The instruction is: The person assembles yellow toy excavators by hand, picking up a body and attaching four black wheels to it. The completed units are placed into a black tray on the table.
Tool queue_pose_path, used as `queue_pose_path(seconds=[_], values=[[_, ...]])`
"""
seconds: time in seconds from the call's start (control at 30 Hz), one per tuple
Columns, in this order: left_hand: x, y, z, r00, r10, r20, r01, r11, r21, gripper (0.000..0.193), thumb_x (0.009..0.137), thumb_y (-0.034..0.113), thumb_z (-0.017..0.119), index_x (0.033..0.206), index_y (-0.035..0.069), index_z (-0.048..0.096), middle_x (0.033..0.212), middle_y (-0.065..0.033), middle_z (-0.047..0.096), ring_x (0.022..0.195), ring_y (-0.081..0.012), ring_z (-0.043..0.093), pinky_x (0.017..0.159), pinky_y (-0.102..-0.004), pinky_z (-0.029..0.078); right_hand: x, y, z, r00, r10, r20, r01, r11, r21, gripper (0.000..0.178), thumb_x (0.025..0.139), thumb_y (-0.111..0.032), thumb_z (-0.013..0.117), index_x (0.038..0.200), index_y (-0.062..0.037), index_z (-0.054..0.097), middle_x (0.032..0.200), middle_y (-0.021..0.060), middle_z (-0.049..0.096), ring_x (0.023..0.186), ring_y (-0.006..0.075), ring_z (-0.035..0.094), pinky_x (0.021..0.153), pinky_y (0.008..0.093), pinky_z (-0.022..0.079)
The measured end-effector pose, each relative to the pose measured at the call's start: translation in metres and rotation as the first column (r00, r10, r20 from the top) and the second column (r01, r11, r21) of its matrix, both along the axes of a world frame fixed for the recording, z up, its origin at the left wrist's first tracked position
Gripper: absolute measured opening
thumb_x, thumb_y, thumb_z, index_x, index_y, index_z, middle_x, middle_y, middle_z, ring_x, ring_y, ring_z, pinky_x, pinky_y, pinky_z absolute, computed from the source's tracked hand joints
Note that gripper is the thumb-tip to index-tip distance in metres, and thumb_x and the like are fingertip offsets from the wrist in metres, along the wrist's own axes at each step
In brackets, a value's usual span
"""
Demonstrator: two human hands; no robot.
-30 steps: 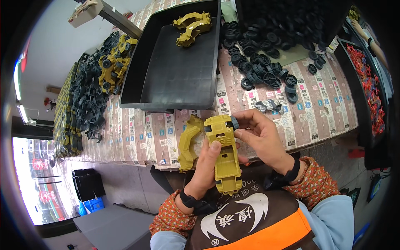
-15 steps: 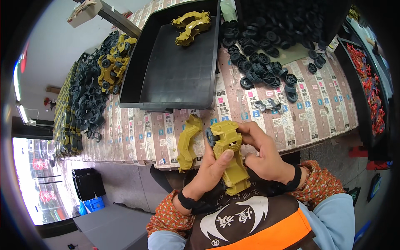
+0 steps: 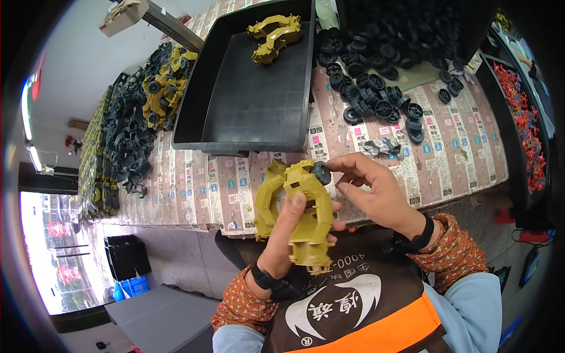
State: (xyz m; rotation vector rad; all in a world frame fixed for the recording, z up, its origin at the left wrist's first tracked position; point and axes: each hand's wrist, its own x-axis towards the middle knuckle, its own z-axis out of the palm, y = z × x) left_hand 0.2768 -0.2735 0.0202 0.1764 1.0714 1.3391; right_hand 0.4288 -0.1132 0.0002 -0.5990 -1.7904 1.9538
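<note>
My left hand [image 3: 282, 232] grips a mustard-yellow plastic toy vehicle body [image 3: 312, 226], thumb on the near face and fingers round behind it, over the table's front edge. A dark wheel [image 3: 321, 172] sits at the body's upper right corner. Beside that wheel is my right hand [image 3: 376, 191], its fingers bent and apart, nothing between them. Its index fingertip is close to the wheel; whether they touch I cannot tell. Another yellow toy body [image 3: 265, 197] lies on the table, partly hidden behind the held one.
A black tray [image 3: 241, 144] holds yellow bodies [image 3: 276, 41] at its far end. Loose dark wheels [image 3: 382, 109] spread at the right, near a crumpled wrapper [image 3: 382, 147]. Dark parts [image 3: 126, 135] and yellow pieces [image 3: 165, 88] are heaped left. A bin of red parts [image 3: 518, 117] stands far right.
The held body has turned, so its wheel now points right instead of left. My right hand has come off the body and sits beside the wheel.
</note>
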Motion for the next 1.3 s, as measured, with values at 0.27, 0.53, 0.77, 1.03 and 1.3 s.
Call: queue_pose_path(seconds=[0.27,0.53,0.77,1.03,1.3], values=[[-0.014,-0.018,-0.033,0.957,-0.121,0.265,0.084,0.985,0.148,0.066,0.107,0.061,0.041,0.133,0.002,0.057,0.112,-0.0157,0.071,0.077,-0.0198,0.07,0.06,-0.0301,0.06,-0.002,-0.006,0.005,0.996,-0.078,-0.053,0.091,0.935,0.342,0.043,0.09,-0.002,0.069,0.132,-0.0026,0.061,0.111,0.011,0.066,0.09,0.0168,0.065,0.078,0.0293,0.054],[-0.006,-0.018,-0.024,0.967,-0.083,0.241,0.044,0.986,0.162,0.061,0.104,0.058,0.052,0.128,0.003,0.056,0.104,-0.0158,0.069,0.069,-0.0217,0.067,0.059,-0.0321,0.059,0.0,-0.001,0.008,0.993,-0.01,-0.118,0.072,0.841,0.537,0.047,0.083,-0.004,0.076,0.128,-0.0022,0.064,0.107,0.0139,0.061,0.097,0.031,0.061,0.087,0.039,0.05],[-0.005,-0.014,-0.01,0.982,-0.172,0.073,0.162,0.979,0.126,0.081,0.099,0.043,0.069,0.158,0.017,0.021,0.104,-0.0191,0.067,0.075,-0.0272,0.072,0.064,-0.0372,0.062,0.003,-0.015,0.004,0.995,-0.033,-0.095,0.072,0.892,0.446,0.041,0.083,-0.001,0.077,0.122,0.0033,0.065,0.097,0.0124,0.057,0.092,0.0261,0.062,0.077,0.0349,0.051],[-0.005,-0.009,-0.006,0.983,-0.18,-0.045,0.185,0.967,0.178,0.108,0.095,0.029,0.073,0.165,0.034,-0.008,0.135,-0.0129,0.054,0.088,-0.0278,0.072,0.07,-0.0433,0.066,0.005,-0.025,0.009,0.996,-0.066,-0.059,0.072,0.993,0.097,0.035,0.087,0.0,0.077,0.12,0.0044,0.067,0.099,0.0068,0.06,0.086,0.0132,0.065,0.078,0.0266,0.054],[-0.009,-0.011,0.008,0.997,0.022,-0.069,-0.008,0.982,0.188,0.081,0.097,0.037,0.069,0.161,0.016,0.023,0.106,-0.0171,0.069,0.077,-0.0247,0.072,0.063,-0.0368,0.064,-0.012,0.062,0.018,0.995,0.005,0.102,-0.07,0.764,0.641,0.025,0.085,-0.009,0.074,0.108,0.0006,0.071,0.096,0.0122,0.064,0.086,0.0238,0.064,0.077,0.0346,0.053]])
